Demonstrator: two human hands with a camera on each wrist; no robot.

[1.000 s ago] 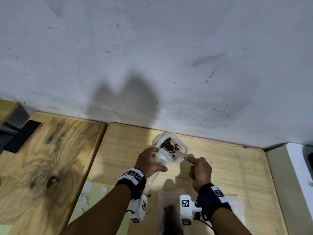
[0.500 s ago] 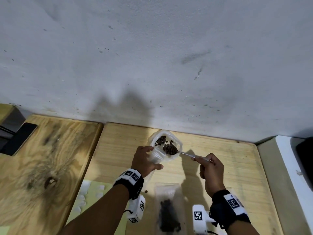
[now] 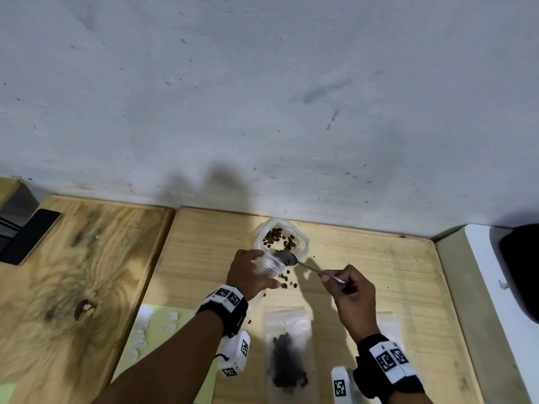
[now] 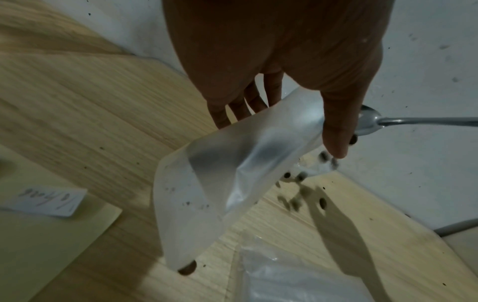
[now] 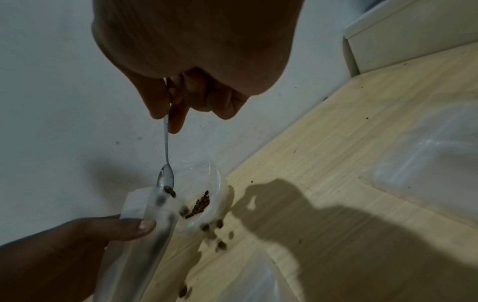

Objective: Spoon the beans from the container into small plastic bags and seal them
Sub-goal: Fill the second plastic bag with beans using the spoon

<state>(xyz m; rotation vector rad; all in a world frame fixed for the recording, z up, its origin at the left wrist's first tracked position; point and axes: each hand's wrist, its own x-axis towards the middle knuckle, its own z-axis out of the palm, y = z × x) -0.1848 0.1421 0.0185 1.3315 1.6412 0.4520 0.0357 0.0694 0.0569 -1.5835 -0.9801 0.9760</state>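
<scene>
1. Two hands at work, lower centre of the head view. Left hand [image 3: 250, 274] pinches a small clear bag [image 4: 232, 173] near its mouth, thumb on one face and fingers curled behind. Right hand [image 3: 351, 290] has its fingers clamped on the handle of a metal spoon [image 3: 303, 265].
2. Bag: thin film, limp, very light, likely slick. It hangs from the pinch and creases under its own weight. Best held right at the rim on both faces so the mouth stays open; one bean shows at its bottom corner.
3. Beans [image 5: 218, 235]: small, hard, dry, prone to roll and bounce. Several are in the air or loose on the wooden table [image 3: 379, 272] just below the bag mouth, so I judge this spoonful partly missed.
4. Spoon: stiff, smooth; bowl tipped at the bag's rim, nearly empty in the right wrist view.
5. Container [image 3: 303, 243]: soft clear plastic at the wall edge, centre of the head view, a thin scatter of beans inside.
6. Filled bag [image 3: 287, 354] lies flat at the bottom centre, between the wrists; its seal I cannot tell.
7. Pose: left forearm reaches up from the lower left; right wrist is cocked, spoon pointing left.
</scene>
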